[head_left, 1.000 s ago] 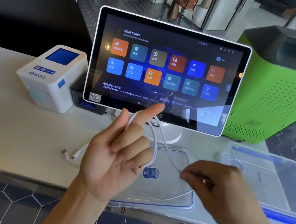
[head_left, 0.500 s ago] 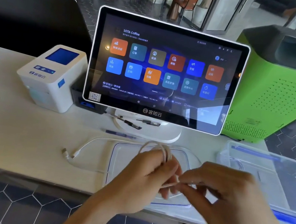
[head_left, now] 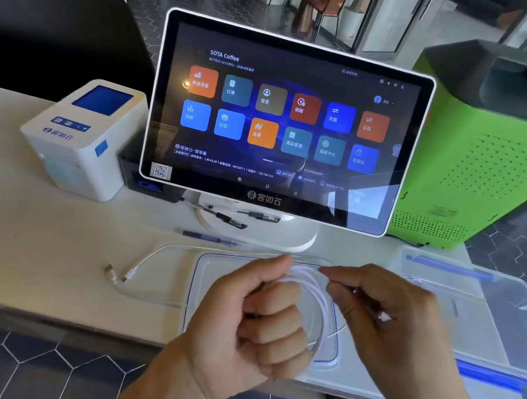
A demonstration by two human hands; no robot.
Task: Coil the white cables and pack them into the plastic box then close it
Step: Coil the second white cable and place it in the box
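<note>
The left hand (head_left: 257, 329) was curled in a fist round the loops of a white cable (head_left: 322, 298), held above the clear lid (head_left: 208, 280) on the surface (head_left: 23, 247). The right hand (head_left: 384, 318) pinched the strand beside it. The cable looked light, limp and springy, best gripped where the loops cross. Its tail (head_left: 125, 276) trailed left; the box (head_left: 494, 325) stood open to the right.

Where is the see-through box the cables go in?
In the head view the plastic box sits open on the table's right end, just right of the right hand, in front of the green machine.
</note>
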